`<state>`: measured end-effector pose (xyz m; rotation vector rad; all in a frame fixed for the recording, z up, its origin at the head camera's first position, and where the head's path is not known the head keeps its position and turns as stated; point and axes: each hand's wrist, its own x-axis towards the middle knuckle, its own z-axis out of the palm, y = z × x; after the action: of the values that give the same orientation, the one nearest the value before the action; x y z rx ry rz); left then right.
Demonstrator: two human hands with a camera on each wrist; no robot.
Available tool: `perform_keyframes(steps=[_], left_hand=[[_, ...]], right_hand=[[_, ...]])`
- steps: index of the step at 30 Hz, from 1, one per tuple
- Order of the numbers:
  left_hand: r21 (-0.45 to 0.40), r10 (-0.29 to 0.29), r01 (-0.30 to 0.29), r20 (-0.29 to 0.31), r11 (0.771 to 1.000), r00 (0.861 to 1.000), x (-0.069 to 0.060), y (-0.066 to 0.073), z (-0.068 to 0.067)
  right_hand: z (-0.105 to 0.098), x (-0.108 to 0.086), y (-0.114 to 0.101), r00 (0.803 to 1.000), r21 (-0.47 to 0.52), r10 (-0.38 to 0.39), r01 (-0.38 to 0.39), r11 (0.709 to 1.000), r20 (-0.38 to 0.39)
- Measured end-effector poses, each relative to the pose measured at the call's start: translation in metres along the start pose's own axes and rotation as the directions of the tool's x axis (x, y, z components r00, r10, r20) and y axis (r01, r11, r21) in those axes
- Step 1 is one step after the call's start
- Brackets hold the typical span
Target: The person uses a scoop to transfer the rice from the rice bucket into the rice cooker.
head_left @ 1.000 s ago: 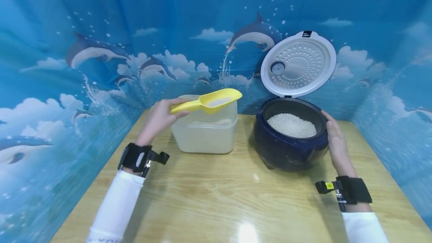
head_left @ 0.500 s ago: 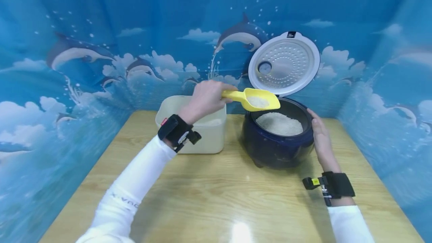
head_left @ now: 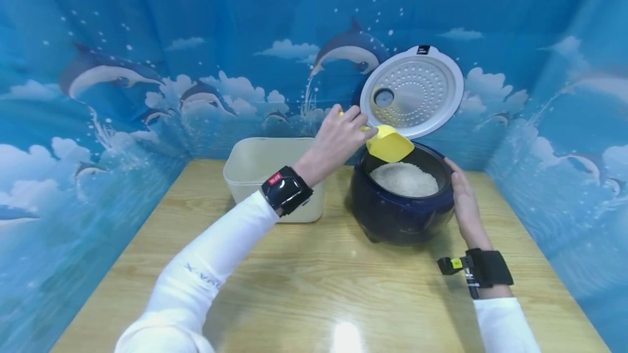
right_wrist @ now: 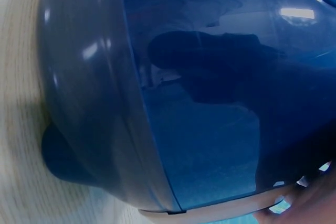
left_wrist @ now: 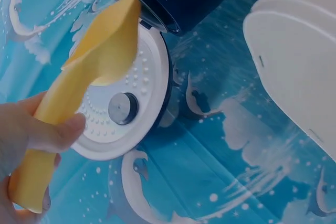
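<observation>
My left hand (head_left: 342,138) grips the handle of a yellow scoop (head_left: 391,145), fingers curled round it, as the left wrist view also shows. The scoop is tipped over the rim of a dark blue rice cooker (head_left: 399,222), its bowl turned down and its inside hidden from the head view. White rice (head_left: 405,180) lies heaped in the cooker's pot. Against the cooker's right side rests my right hand (head_left: 466,203), its fingers extended along the wall near the rim. The cooker's lid (head_left: 414,94) stands raised at the back.
Left of the cooker stands a cream plastic bin (head_left: 245,178), partly covered by my left forearm. Both sit on a wooden table (head_left: 314,282). A blue dolphin-print curtain (head_left: 221,31) hangs close behind and along both sides.
My left hand has carried the scoop with rice from above the bin rightward to the cooker and turned it over. My right hand stays on the cooker's side.
</observation>
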<state>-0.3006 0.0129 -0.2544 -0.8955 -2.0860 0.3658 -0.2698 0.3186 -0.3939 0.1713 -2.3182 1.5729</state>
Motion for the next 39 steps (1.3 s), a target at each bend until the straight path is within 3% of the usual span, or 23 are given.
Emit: perform_keyframes(steps=[5,7,9,10,12,16,19,20,22,24,25,28,31,35,39], left_hand=[[-0.1,-0.071,0.076,0.055,0.992,0.996,-0.013,-0.01,-0.001],[-0.168,-0.11,0.126,0.105,0.978,0.988,-0.019,-0.014,0.0],[-0.255,-0.153,0.195,0.173,0.947,0.973,-0.026,-0.018,0.003],[-0.309,-0.172,0.233,0.212,0.922,0.962,-0.028,-0.021,0.005],[-0.421,-0.2,0.316,0.296,0.85,0.934,-0.034,-0.026,0.009],[-0.601,-0.214,0.474,0.453,0.644,0.865,-0.051,-0.039,0.018],[-0.646,-0.228,0.562,0.529,0.517,0.818,-0.067,-0.054,0.018],[-0.645,-0.237,0.583,0.546,0.493,0.804,-0.074,-0.06,0.017],[-0.631,-0.256,0.618,0.572,0.469,0.779,-0.089,-0.074,0.011],[-0.598,-0.281,0.645,0.592,0.476,0.756,-0.105,-0.091,0.004],[-0.574,-0.297,0.656,0.598,0.49,0.744,-0.114,-0.099,0.0],[-0.494,-0.337,0.681,0.614,0.541,0.714,-0.138,-0.125,-0.011],[-0.407,-0.351,0.681,0.632,0.609,0.691,-0.158,-0.149,-0.021],[-0.301,-0.322,0.655,0.684,0.693,0.655,-0.173,-0.173,-0.029],[-0.198,-0.304,0.599,0.714,0.776,0.631,-0.177,-0.175,-0.03]], right_hand=[[0.0,0.001,0.001,1.0,-0.028,0.005,-0.005,1.0,-0.004],[0.0,0.001,0.001,1.0,-0.033,0.013,-0.013,0.999,-0.001],[0.0,0.001,0.001,1.0,-0.032,0.023,-0.023,0.999,0.006],[-0.001,0.002,0.001,1.0,-0.031,0.026,-0.026,0.999,0.008],[-0.001,0.003,0.0,1.0,-0.033,0.028,-0.028,0.999,0.009],[0.0,0.003,0.0,1.0,-0.025,0.02,-0.02,0.999,0.006],[0.001,0.002,0.0,1.0,-0.008,0.018,-0.018,1.0,0.012],[0.001,0.002,0.0,1.0,-0.003,0.02,-0.02,1.0,0.016],[0.0,0.0,0.0,1.0,-0.002,0.019,-0.019,1.0,0.022],[-0.001,-0.001,0.0,1.0,-0.005,0.018,-0.018,1.0,0.022],[-0.001,-0.002,0.001,1.0,-0.009,0.017,-0.017,1.0,0.021],[-0.002,-0.004,0.003,1.0,-0.02,0.011,-0.01,1.0,0.017],[-0.004,-0.004,0.004,1.0,-0.015,0.009,-0.009,1.0,0.018],[-0.003,-0.003,0.004,1.0,0.004,0.007,-0.007,1.0,0.011],[0.0,-0.002,0.003,1.0,0.022,-0.001,0.001,1.0,0.009]])
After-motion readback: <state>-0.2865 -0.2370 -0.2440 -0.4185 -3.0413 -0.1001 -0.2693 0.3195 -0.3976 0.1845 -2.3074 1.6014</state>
